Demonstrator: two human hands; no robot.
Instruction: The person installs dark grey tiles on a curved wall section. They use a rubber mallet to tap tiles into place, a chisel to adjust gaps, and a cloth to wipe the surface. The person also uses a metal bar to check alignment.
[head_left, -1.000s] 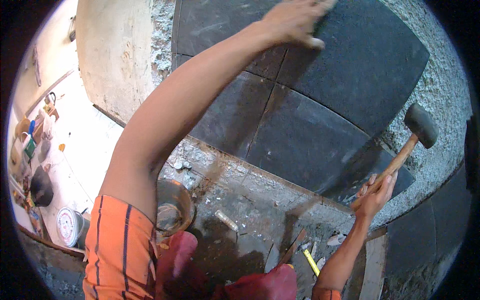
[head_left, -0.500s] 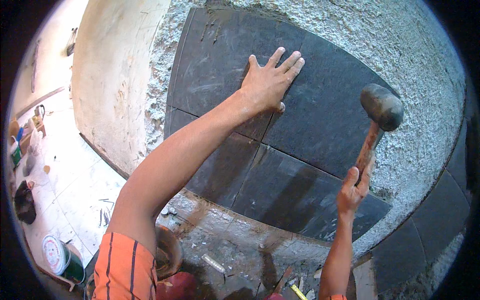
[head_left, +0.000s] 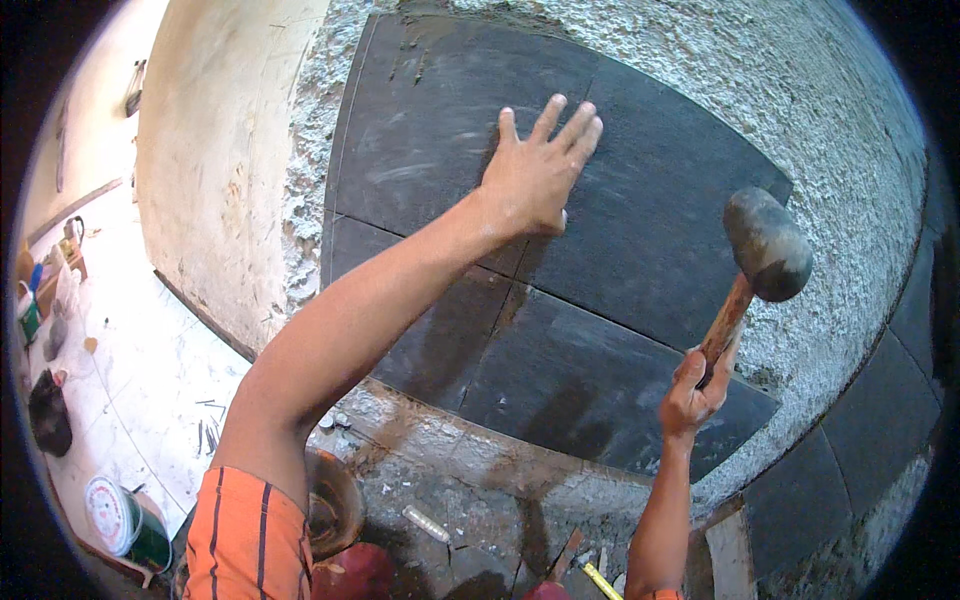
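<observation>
Holding a rubber mallet (head_left: 768, 245) at three o'clock, the right hand (head_left: 690, 398) wraps its fingers round the handle; the left hand (head_left: 530, 178), fingers splayed, overlies upper dark wall tiles (head_left: 655, 215) at one o'clock. Risk: excessive off-centre blow cracking one.

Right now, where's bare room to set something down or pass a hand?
Set down: white floor between cream wall and dark bundle. Pass: over dark tile between left hand and mallet. Crowded: ground around basin and tube.
</observation>
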